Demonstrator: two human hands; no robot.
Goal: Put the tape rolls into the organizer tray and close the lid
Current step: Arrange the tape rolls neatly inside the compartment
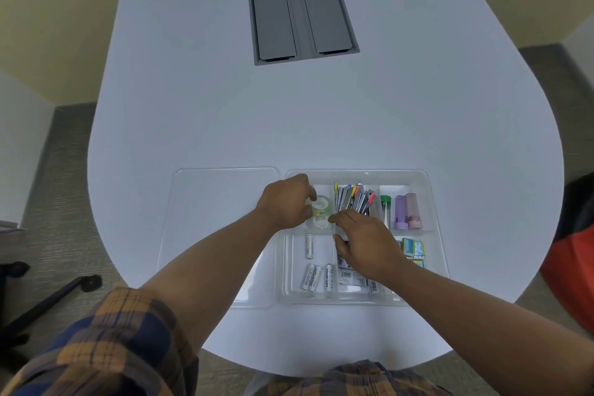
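A clear plastic organizer tray [427, 202] lies on the white table near its front edge. Its clear lid [212, 202] lies flat on the table to the left of it. Clear tape rolls [321, 212] sit stacked in the tray's back-left compartment. My left hand [286, 202] reaches over that compartment with its fingers curled on the tape rolls. My right hand [366, 244] hovers over the tray's middle, its fingertips touching the front roll. Which hand carries a roll's weight is unclear.
Other compartments hold batteries [316, 276], clips and pens [353, 199], small tubes [406, 212], packets [413, 247] and labelled packs [352, 278]. A grey cable hatch [302, 16] sits in the table's far middle. A chair base [48, 296] stands at the left, and a red bag [572, 273] at the right.
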